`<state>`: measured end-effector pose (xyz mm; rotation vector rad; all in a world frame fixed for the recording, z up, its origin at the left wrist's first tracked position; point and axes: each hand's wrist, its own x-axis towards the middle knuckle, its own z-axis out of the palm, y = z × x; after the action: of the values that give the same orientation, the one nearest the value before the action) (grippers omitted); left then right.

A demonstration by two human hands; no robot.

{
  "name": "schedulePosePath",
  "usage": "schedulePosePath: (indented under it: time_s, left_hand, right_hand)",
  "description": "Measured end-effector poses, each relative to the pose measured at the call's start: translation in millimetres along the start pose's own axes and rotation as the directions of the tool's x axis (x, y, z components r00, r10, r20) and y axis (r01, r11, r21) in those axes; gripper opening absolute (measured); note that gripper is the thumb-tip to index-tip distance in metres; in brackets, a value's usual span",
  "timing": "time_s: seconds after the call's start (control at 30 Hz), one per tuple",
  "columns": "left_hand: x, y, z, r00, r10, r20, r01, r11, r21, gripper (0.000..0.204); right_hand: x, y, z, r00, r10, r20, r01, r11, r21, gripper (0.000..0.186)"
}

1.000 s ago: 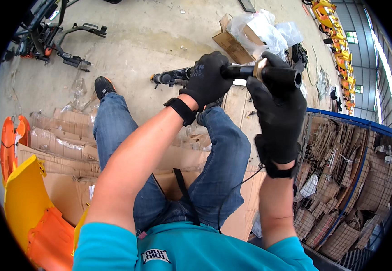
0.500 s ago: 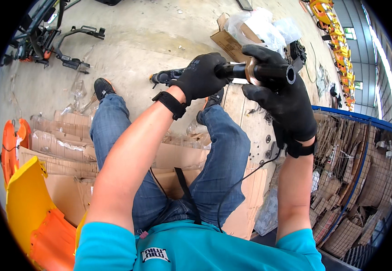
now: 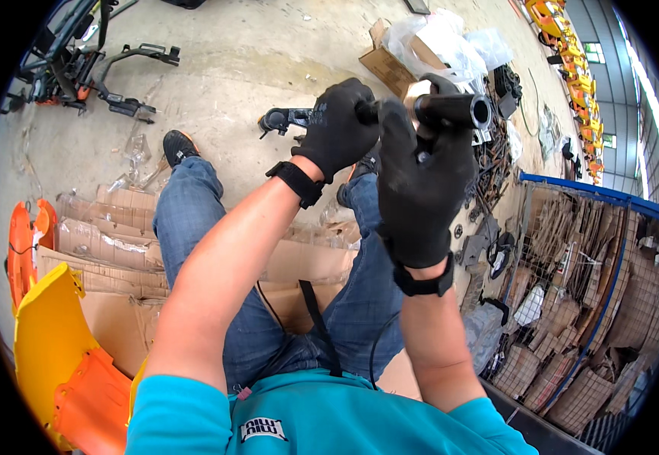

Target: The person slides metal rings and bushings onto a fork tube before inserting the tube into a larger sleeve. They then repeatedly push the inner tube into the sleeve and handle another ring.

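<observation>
A black metal tube (image 3: 454, 111) is held crosswise in front of me, its hollow round end pointing right. My left hand (image 3: 338, 125), in a black glove, is closed around the tube's thinner left end. Gloved in black as well, my right hand (image 3: 426, 182) has its fingers wrapped about the middle of the tube, hiding much of it. A pale band around the tube shows only partly between the right hand's fingers. Black straps circle both wrists.
An opened carton (image 3: 386, 68) with clear plastic bags (image 3: 451, 49) lies beyond my hands. At right stands a blue-framed mesh cage (image 3: 572, 191) of flattened cardboard. Black metal parts (image 3: 489, 163) lie beside it. Yellow and orange panels (image 3: 52, 334) are at left, near cardboard sheets (image 3: 117, 318).
My right hand has swung left along the tube, closer to my left hand, and now covers its middle. The pale band is more hidden. My left hand has shifted slightly, still gripping.
</observation>
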<state>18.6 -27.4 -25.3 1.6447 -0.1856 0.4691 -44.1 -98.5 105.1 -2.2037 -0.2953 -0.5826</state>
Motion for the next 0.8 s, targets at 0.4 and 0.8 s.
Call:
schedulePosePath:
  time_s: [0.4,0.8]
  left_hand:
    - [-3,0,13,0.999,-0.041,-0.012,0.042,0.996,0.084,0.012]
    - [4,-9,22,0.998,0.023,-0.065,-0.015,0.993,0.12,0.019]
  right_hand:
    - [40,23,-77,0.803,0.168,0.571,-0.353,0.907,0.229,0.05]
    - [17,21,-33,0.989,0.067,0.13,-0.085,0.987,0.136,0.028]
